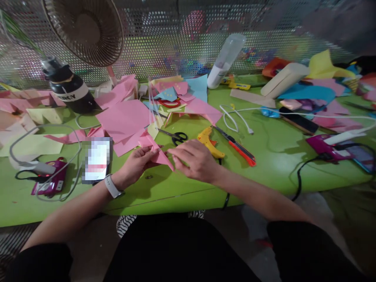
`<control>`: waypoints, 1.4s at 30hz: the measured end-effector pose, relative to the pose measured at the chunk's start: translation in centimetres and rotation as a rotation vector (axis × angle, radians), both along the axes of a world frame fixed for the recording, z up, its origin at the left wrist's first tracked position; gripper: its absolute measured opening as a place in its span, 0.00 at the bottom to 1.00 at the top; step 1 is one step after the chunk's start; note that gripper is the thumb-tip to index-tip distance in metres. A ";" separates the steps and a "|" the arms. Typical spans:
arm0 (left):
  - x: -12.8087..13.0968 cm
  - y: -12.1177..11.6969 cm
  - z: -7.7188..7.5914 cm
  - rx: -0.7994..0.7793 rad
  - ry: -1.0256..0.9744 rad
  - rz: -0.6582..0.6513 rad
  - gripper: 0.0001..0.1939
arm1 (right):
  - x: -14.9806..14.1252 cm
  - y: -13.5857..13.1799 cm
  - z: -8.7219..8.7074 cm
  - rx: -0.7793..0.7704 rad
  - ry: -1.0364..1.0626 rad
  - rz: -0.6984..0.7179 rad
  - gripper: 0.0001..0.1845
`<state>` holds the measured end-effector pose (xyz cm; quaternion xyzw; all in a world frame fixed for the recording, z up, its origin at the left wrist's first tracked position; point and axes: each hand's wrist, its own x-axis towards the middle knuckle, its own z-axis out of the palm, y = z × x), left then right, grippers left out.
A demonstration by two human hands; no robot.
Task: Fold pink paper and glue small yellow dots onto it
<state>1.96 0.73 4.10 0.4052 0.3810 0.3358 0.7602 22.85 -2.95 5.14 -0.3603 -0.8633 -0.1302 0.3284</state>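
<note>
My left hand (136,164), with a white watch band at its wrist, pinches a folded piece of pink paper (160,158) above the green table. The paper has a pointed lower tip. My right hand (194,160) is curled just right of the paper, thumb and fingers drawn together; what they hold, if anything, is too small to make out. Black-handled scissors (178,138) lie just beyond my hands. A yellow glue gun (210,143) rests behind my right hand, with a red utility knife (241,150) beside it. Pink sheets (126,119) are spread behind my left hand.
On the left are a phone (98,160), a purple power strip (54,180), a black bottle (72,88) and a fan (88,31). A clear bottle (226,58) leans against the mesh panel. White cable (282,113) crosses towards another purple power strip (327,149) at the right.
</note>
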 end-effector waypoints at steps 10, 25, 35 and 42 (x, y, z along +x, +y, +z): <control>-0.4 1.3 -1.2 -0.164 0.079 -0.240 0.08 | 1.6 0.3 -2.7 0.137 -0.135 0.292 0.12; -2.4 0.9 0.0 0.770 0.802 -0.307 0.18 | 2.1 0.6 -5.4 0.001 -0.148 0.250 0.09; -1.8 -0.3 -3.9 1.574 0.899 -0.679 0.35 | 2.1 0.2 -4.8 -0.103 -0.128 0.220 0.08; -2.0 -0.2 -3.6 1.470 0.863 -0.713 0.34 | 1.7 0.2 -5.0 -0.303 -0.017 0.119 0.07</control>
